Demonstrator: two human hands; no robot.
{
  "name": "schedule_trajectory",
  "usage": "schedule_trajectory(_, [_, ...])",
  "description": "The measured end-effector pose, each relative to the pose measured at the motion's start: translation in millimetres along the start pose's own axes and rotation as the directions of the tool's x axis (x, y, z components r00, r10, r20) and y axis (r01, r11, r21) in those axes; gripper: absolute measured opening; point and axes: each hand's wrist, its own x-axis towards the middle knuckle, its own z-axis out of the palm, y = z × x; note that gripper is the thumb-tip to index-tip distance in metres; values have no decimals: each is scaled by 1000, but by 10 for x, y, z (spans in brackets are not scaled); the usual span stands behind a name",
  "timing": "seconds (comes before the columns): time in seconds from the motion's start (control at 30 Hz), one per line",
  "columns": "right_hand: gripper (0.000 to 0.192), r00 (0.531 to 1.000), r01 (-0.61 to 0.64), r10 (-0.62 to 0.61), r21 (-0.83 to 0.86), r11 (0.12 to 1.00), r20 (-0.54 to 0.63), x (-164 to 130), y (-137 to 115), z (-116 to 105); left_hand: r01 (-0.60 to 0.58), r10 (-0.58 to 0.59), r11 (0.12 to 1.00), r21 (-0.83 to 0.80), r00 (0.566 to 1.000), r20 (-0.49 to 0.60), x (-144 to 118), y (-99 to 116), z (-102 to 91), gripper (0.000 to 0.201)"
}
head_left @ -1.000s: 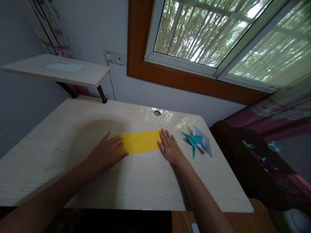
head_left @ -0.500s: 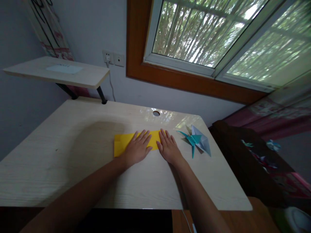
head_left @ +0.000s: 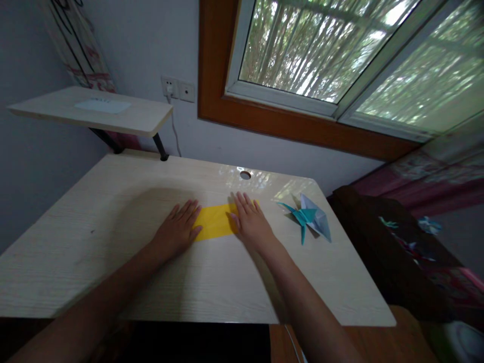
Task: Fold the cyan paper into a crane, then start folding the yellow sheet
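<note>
Left hand (head_left: pixel 177 231) slid back leftward, right hand (head_left: pixel 249 222) edged left over strip. Yellow paper (head_left: pixel 215 222) flat mid-desk between them, both hands pressing ends, fingers spread flat, gripping nothing. Blue paper crane (head_left: pixel 310 218) right. Pale wood desk (head_left: pixel 113 201); shelf (head_left: pixel 143 118), window (head_left: pixel 321 55) behind.

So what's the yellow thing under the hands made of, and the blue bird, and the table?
The yellow sheet looks like thin matte paper: it lies flat, with straight edges. The blue bird seems to be folded paper too, judging by its sharp creases and points. The table looks like pale wood or wood-look laminate: grain lines show, and its far edge shines, so probably a smooth coating.
</note>
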Motion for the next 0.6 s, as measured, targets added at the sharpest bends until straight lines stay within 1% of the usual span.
schedule_trajectory(0.1, [61, 986, 164, -164, 77, 983, 2, 90, -345, 155, -5, 4, 1000, -7, 1000, -11, 19, 21, -28, 60])
schedule_trajectory(0.17, [62, 982, 188, -189, 107, 976, -1, 96, -461, 291, -4, 4, 1000, -8, 1000, -6, 21, 32, -52, 60])
schedule_trajectory(0.23, [65, 983, 183, -184, 119, 976, -3, 75, -452, 383, -2, 2, 1000, 0, 1000, 2, 17, 37, -69, 60])
schedule_trajectory(0.33, [66, 989, 149, -150, 95, 984, 13, 30, -233, 405, -6, 6, 1000, 8, 1000, 3, 9, 32, -68, 60])
schedule_trajectory(0.5, [66, 999, -8, 7, 19, 1000, 36, -87, 405, 330, -3, 3, 1000, -5, 1000, -9, 8, 24, -36, 59])
schedule_trajectory(0.6, [66, 995, -89, 90, -9, 996, 51, -179, 696, 311, -1, 1, 1000, -8, 1000, 2, -10, -2, -36, 61])
